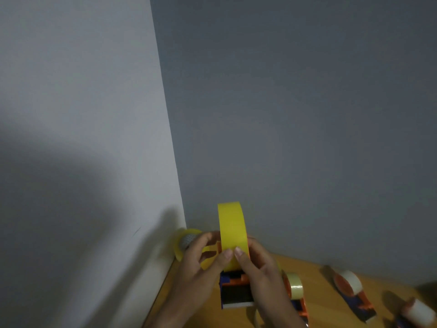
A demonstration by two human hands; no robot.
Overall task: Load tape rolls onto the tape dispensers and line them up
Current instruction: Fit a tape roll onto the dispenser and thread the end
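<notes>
Near the corner of the wooden table (314,275), I held the yellow tape roll (232,233) upright on the dispenser (236,293). My left hand (201,263) and right hand (257,266) gripped it from both sides, the thumbs pressed together on its face. Three loaded dispensers (354,292) lay to the right. If I pushed unevenly, the roll could sit crooked or slip off, I thought.

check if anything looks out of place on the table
One loose tape roll sits apart in the wall corner, behind the left hand, not on a dispenser. The loaded dispensers lie on the right.
</notes>
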